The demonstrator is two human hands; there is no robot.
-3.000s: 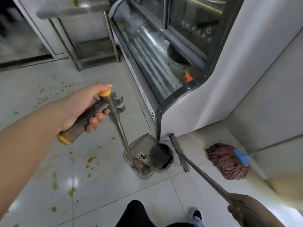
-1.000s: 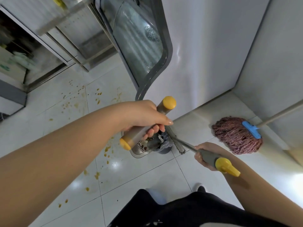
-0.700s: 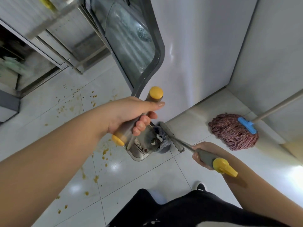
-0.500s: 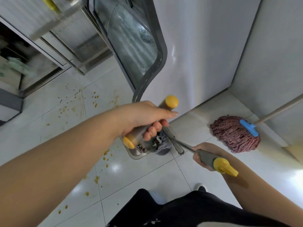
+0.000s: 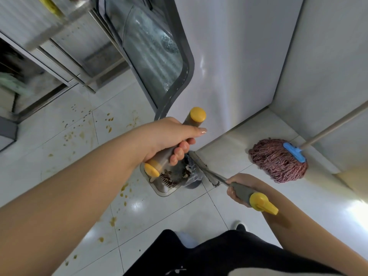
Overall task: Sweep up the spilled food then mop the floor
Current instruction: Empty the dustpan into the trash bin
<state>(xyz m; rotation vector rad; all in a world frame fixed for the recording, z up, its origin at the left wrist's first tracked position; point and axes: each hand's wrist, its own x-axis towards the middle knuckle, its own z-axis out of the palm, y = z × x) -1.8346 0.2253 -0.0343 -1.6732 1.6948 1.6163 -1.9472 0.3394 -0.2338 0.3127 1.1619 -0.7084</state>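
Head view, the only one. At frame centre the left hand (image 5: 169,139) has its fingers (image 5: 180,151) curled fully round the grey, yellow-capped dustpan handle (image 5: 175,142). Low and right of centre, the right hand (image 5: 238,188) is wrapped just as tightly round the grey broom handle (image 5: 251,196), whose yellow end points to the lower right.

The dustpan (image 5: 166,181) sits on the floor (image 5: 169,212) just below the left hand, with dark debris in it. The broom head (image 5: 201,166) lies against its right side, beside a dark bag or bin that is too hidden to name.

Three seconds ago the left arm was stretched out with the dustpan handle held away and the broom hand at the frame's lower edge. Since then both hands have drawn in over the pan, and in the last second they have barely shifted. That reads as the gathering stroke finishing at the corner.

Spilled food (image 5: 107,127) is still spotted across the tiles from the upper left to the lower left of the frame, so sweeping looks far from done. The mop (image 5: 278,159) rests untouched on the floor at the right, its pole leaning toward the wall.
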